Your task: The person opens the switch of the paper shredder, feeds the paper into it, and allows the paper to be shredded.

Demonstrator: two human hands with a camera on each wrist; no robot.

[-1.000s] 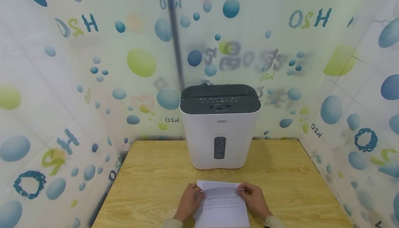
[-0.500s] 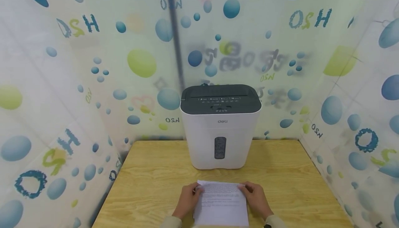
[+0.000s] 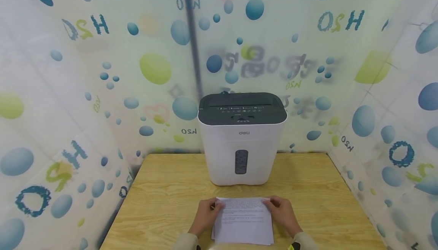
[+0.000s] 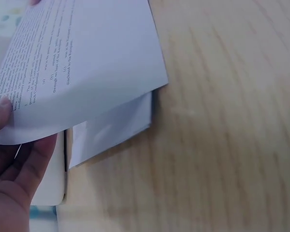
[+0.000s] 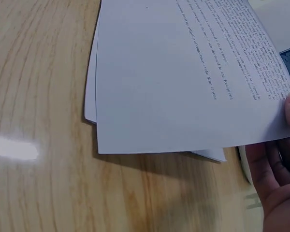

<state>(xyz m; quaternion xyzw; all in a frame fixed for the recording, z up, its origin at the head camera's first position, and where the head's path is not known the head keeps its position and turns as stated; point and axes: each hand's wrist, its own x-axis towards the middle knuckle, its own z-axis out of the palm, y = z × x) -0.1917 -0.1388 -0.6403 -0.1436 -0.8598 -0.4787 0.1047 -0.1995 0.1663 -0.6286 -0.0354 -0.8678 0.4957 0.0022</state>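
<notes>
Between my two hands is a printed sheet of paper (image 3: 243, 219), its upper part covered in lines of text. My left hand (image 3: 207, 215) pinches its upper left corner, thumb on top and fingers beneath, as the left wrist view shows. At the upper right corner my right hand (image 3: 281, 212) pinches it the same way. The sheet is raised and bows slightly. Under it lies a stack of paper (image 4: 113, 128) on the table, mostly covered; its corners stick out in both wrist views.
A white paper shredder (image 3: 219, 155) with a dark top and a small front window (image 3: 241, 162) stands behind the paper on the wooden table (image 3: 164, 193). Patterned curtains (image 3: 113, 136) enclose the table's back and sides.
The sheet's top edge was curled toward me a second ago and now lies flatter. Both hands have shifted slightly up at the corners, and the sheet's lower edge has come into view.
</notes>
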